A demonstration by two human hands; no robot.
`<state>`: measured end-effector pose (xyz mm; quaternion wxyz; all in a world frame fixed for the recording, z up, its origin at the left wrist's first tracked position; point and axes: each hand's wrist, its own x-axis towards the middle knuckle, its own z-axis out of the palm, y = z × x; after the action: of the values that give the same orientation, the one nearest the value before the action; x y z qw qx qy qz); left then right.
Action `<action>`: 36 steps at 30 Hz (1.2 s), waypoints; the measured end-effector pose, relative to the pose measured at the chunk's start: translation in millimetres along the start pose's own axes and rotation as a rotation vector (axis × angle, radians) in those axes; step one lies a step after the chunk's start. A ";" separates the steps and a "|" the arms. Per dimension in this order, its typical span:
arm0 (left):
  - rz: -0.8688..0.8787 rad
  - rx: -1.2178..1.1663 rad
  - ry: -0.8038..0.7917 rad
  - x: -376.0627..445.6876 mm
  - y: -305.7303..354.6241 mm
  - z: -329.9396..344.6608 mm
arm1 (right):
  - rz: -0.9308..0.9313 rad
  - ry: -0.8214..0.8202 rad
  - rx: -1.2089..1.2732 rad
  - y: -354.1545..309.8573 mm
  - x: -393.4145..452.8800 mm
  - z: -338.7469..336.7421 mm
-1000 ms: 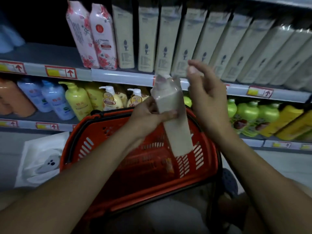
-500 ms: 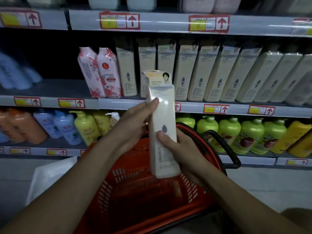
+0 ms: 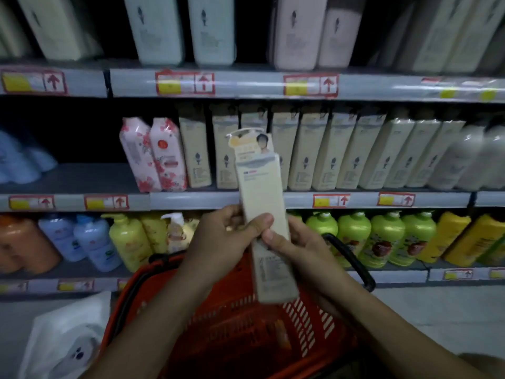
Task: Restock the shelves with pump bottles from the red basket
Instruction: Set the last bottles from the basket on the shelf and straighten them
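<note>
Both bare forearms reached forward and up from the bottom corners, meeting in front of the shelving (image 3: 191, 200). The left hand (image 3: 218, 243) wrapped the tall cream pump bottle (image 3: 263, 203) at its middle from the left, its thumb pressed across the front face and its fingers (image 3: 232, 214) curled behind. The right hand (image 3: 293, 248) cupped the bottle from the right just below, thumb laid on the front, the other fingers hidden behind it. The bottle stood nearly upright, tipped slightly left at the top, held above the red basket (image 3: 240, 332) and covering part of the middle shelf's edge.

That shelf carried a row of matching cream bottles (image 3: 325, 154), slim and flat-sided, with two pink floral packs (image 3: 153, 157) at their left and an empty dark stretch beyond them. Below stood rounded green pump bottles (image 3: 382, 236), yellow ones (image 3: 128, 239), pale blue and orange ones. The basket was slotted plastic with a black handle (image 3: 352, 261) swung to the right. A white plastic bag (image 3: 65, 335) lay crumpled on the floor just left of it. Red-and-yellow price tags (image 3: 185, 83) lined the glossy shelf rails.
</note>
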<state>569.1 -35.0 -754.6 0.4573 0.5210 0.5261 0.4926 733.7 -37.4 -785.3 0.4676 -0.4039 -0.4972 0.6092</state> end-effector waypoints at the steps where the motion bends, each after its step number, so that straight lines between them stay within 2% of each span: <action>1: 0.019 -0.035 -0.005 -2.3 7.8 4.7 | -0.018 0.032 -0.018 -8.3 -3.0 -3.3; 7: 0.194 -0.071 -0.280 18.0 98.5 53.9 | -0.222 0.191 -0.109 -104.2 -20.8 -52.3; 11: 0.419 0.009 -0.282 38.8 167.3 116.0 | -0.397 0.242 -0.219 -183.6 -32.0 -100.7; 15: 0.657 0.084 -0.256 50.8 220.5 187.2 | -0.564 0.372 -0.351 -242.6 -36.8 -158.7; 18: 0.753 0.050 -0.252 56.9 252.9 245.0 | -0.679 0.481 -0.427 -276.5 -39.3 -212.4; 22: 0.785 -0.027 -0.217 81.0 284.9 323.1 | -0.759 0.616 -0.645 -317.0 -26.2 -291.6; 26: 0.746 -0.045 -0.167 115.7 296.1 380.3 | -0.758 0.581 -0.730 -344.6 1.8 -354.5; 29: 0.722 -0.025 -0.079 144.8 296.0 405.2 | -0.769 0.521 -0.629 -350.7 32.0 -381.2; 32: 0.695 0.005 -0.002 166.0 292.5 421.8 | -0.782 0.543 -0.545 -348.9 62.5 -394.7; 36: 0.732 0.062 0.016 188.3 287.3 429.8 | -0.827 0.544 -0.496 -347.0 87.9 -401.6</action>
<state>1017.2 162.9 -504.2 0.2306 0.6847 0.3228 0.6114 1155.6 163.3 -518.4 0.6701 -0.4159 -0.6043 0.1132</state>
